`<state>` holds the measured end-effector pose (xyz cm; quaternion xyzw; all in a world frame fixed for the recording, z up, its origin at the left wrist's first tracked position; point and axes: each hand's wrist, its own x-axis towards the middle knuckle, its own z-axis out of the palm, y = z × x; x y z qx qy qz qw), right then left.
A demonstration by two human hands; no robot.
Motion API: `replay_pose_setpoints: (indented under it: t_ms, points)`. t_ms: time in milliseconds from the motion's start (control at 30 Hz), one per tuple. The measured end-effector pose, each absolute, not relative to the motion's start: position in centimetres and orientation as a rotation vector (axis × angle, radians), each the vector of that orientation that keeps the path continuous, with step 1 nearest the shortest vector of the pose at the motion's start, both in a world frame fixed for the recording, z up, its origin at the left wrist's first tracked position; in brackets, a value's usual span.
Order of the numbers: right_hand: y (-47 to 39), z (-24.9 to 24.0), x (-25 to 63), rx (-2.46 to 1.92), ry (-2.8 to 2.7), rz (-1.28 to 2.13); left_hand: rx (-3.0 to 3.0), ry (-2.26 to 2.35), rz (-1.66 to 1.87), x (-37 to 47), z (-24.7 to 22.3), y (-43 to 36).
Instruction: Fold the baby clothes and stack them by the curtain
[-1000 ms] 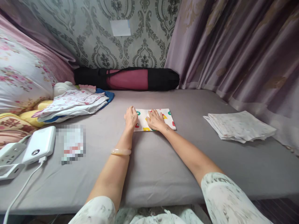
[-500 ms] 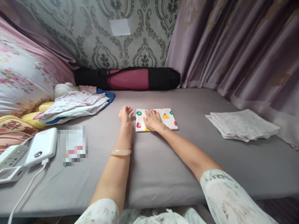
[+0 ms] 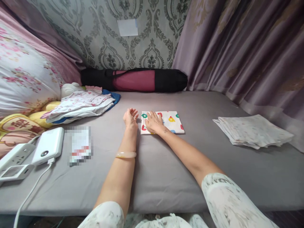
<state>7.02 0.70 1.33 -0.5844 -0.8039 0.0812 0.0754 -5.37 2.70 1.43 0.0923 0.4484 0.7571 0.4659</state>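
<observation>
Head view: the right hand (image 3: pixel 154 123) lies splayed flat, hiding part of the folded patterned cloth (image 3: pixel 174 124); the left hand (image 3: pixel 130 118), loosely curled and free, is just beside the cloth's left edge. Beyond, leftward, lie clothes (image 3: pixel 82 102); farthest, a black-and-maroon bag (image 3: pixel 134 81).

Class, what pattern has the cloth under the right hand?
White cloth with red, green, yellow and blue motifs, clearest in the head view.

On cloth-covered surface (image 3: pixel 166 177): folded rectangular cloth (image 3: pixel 174 123), centre; stacked flat cloths (image 3: pixel 256 131), right; boxy plastic power bank (image 3: pixel 48 144), left; cylindrical fabric bag (image 3: pixel 134 81), behind.
</observation>
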Motion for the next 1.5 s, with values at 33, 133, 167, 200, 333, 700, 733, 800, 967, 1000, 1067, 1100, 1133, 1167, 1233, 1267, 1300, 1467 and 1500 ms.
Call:
replay_pose_setpoints:
  t_ms: [33,133,167,200,333,700,733,800,967,1000,1067,1100,1133,1167,1233,1267,1300,1467,1500]
  points:
    - [0.7,1.5,6.7,-1.738,-2.412,0.245,0.229,1.101,1.860,-5.4,1.4,2.7]
    - [0.5,1.6,5.5,-1.631,-2.460,0.251,0.239,1.091,1.875,-5.5,1.4,2.7]
    - [0.5,1.5,5.1,-1.595,-2.487,0.260,0.238,1.089,1.882,-5.5,1.5,2.6]
    - [0.4,1.4,4.8,-1.569,-2.513,0.272,0.236,1.090,1.888,-5.6,1.6,2.6]
    - [0.5,0.6,4.2,-1.550,-2.566,0.291,0.225,1.097,1.898,-5.7,1.7,2.5]
    - [0.9,1.9,6.4,-1.619,-2.436,0.308,0.299,1.101,1.865,-5.4,1.1,2.8]
    - [1.0,1.9,7.0,-1.664,-2.398,0.271,0.305,1.100,1.864,-5.3,1.1,2.8]
    - [1.1,1.5,8.1,-1.744,-2.366,0.243,0.304,1.100,1.863,-5.0,1.3,2.7]
    - [1.2,0.6,8.7,-1.782,-2.359,0.226,0.323,1.129,1.841,-4.6,1.8,2.5]
    - [1.2,0.6,8.7,-1.785,-2.353,0.223,0.332,1.131,1.836,-4.5,1.8,2.4]
    - [1.3,0.9,8.7,-1.782,-2.361,0.265,0.345,1.130,1.824,-4.4,1.8,2.3]
    - [1.4,1.1,8.9,-1.777,-2.368,0.303,0.349,1.128,1.817,-4.4,1.8,2.3]
    - [1.4,1.4,9.2,-1.772,-2.367,0.336,0.354,1.126,1.811,-4.3,1.8,2.3]
    - [1.5,1.6,9.7,-1.773,-2.355,0.350,0.360,1.123,1.805,-4.3,1.8,2.3]
    - [1.5,1.8,10.7,-1.798,-2.306,0.325,0.366,1.117,1.797,-4.2,1.7,2.3]
    - [1.4,1.8,11.3,-1.824,-2.279,0.303,0.363,1.119,1.792,-4.2,1.8,2.3]
    - [1.4,1.6,11.7,-1.848,-2.261,0.289,0.358,1.121,1.789,-4.1,1.8,2.3]
    - [1.4,0.6,12.5,-1.898,-2.246,0.325,0.355,1.120,1.776,-3.8,2.0,2.2]
    - [1.4,0.6,12.5,-1.896,-2.245,0.334,0.358,1.119,1.773,-3.8,2.1,2.2]
